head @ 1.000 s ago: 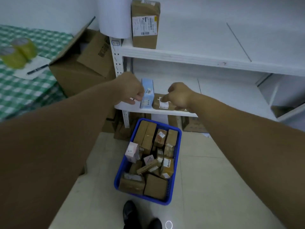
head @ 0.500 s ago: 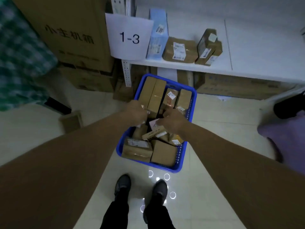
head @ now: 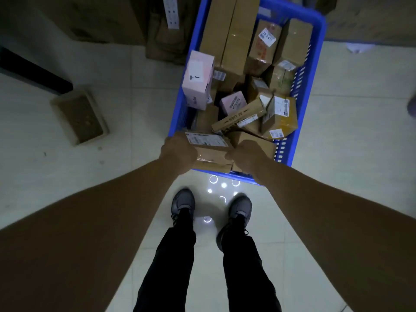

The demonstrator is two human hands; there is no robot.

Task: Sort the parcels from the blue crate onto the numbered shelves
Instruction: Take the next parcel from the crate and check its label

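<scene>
The blue crate [head: 314,70] stands on the floor in front of me, filled with several parcels. At its near end lies a brown cardboard parcel [head: 211,152] with a white label on top. My left hand [head: 179,153] grips its left end and my right hand [head: 246,156] grips its right end. Further in the crate are a pink box [head: 198,79], a smaller pink box [head: 233,104], a long flat box printed "AI LIAN" [head: 239,117] and tall brown cartons [head: 229,32]. The numbered shelves are out of view.
A small open cardboard tray [head: 81,117] lies on the tiled floor to the left. A white perforated shelf post [head: 171,12] and stacked cartons [head: 166,34] stand at the top left. My two shoes [head: 183,204] are right behind the crate.
My hands left the shelf, came down into the crate, then drew back to its near end and took hold of the brown parcel. My view has tilted downward.
</scene>
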